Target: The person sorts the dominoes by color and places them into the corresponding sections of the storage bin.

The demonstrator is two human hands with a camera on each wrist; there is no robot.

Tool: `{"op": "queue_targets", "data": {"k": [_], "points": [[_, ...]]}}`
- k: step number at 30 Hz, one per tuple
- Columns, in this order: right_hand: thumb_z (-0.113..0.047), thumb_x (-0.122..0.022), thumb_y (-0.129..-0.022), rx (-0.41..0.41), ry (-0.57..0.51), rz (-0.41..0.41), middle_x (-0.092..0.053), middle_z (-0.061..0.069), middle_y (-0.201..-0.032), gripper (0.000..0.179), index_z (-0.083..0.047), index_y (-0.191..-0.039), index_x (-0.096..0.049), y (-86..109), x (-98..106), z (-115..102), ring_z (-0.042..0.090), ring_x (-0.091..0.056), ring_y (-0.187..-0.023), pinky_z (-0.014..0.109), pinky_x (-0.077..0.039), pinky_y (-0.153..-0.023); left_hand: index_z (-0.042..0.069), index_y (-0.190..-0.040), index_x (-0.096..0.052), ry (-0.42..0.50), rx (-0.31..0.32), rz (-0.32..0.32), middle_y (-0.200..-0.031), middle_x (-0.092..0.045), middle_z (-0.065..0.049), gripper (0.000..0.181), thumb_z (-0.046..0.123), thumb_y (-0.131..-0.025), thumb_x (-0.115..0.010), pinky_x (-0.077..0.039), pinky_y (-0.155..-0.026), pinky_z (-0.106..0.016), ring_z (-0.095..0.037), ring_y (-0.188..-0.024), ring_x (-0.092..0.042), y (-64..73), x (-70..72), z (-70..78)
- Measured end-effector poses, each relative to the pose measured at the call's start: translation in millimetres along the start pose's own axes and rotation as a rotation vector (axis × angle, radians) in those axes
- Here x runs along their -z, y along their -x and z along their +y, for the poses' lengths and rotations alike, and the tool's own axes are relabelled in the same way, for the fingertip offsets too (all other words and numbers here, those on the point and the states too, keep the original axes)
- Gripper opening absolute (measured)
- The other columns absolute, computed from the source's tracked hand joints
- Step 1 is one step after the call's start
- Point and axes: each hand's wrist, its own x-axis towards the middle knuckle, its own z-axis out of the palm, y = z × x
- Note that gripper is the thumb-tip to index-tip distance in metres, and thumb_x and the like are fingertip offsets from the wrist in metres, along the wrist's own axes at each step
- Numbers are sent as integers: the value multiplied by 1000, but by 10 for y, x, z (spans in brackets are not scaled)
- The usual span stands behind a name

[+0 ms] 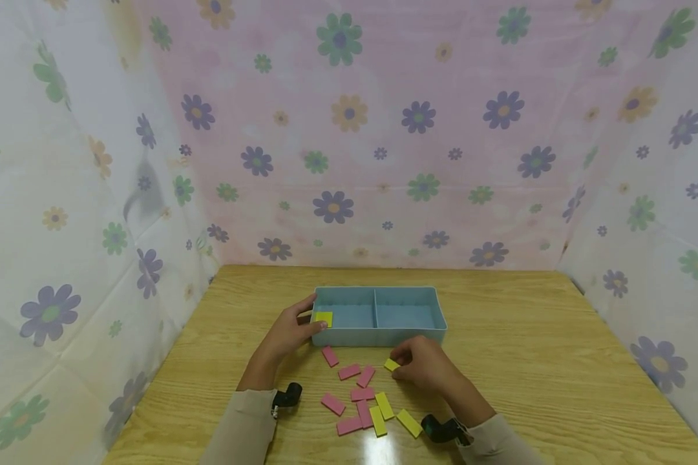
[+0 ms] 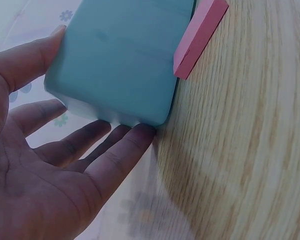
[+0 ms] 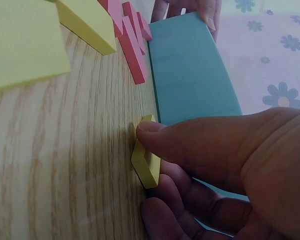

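Observation:
A light-blue two-compartment box [image 1: 378, 337] stands on the table. My left hand [image 1: 289, 332] grips its left end, thumb over the front rim and fingers against the end wall; in the left wrist view the fingertips [image 2: 146, 131] reach the box's edge. A yellow block [image 1: 326, 317] lies in the left compartment, close to the thumb. Just in front of the box, my right hand [image 1: 423, 367] pinches another yellow block [image 3: 149, 160] between thumb and fingers, low over the wood. Several pink blocks [image 1: 349, 372] and yellow blocks [image 1: 409, 423] lie loose between the two forearms.
A thin divider [image 1: 375, 309] splits the box; no block shows in its right compartment [image 1: 407, 313]. The wood-grain table [image 1: 518, 361] is enclosed by flowered cloth [image 1: 378, 174] at the back and sides. Dark wrist cameras [image 1: 439, 429] sit by both sleeves.

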Motion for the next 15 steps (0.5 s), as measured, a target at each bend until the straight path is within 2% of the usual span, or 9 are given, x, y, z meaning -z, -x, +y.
{"op": "queue_targets", "data": {"k": [15], "points": [[-9,-89,-79,10,-10,-11,-74,-2,-90,21,-10,-99,-82,-3,15,11,12,-63,-82,30,-55,-69,19,-165,-29,-30,2,11,-168,-31,-17,79,21,-99,-73,-50,-109,-53,-44,-150,-39,-4,-7,7]]}}
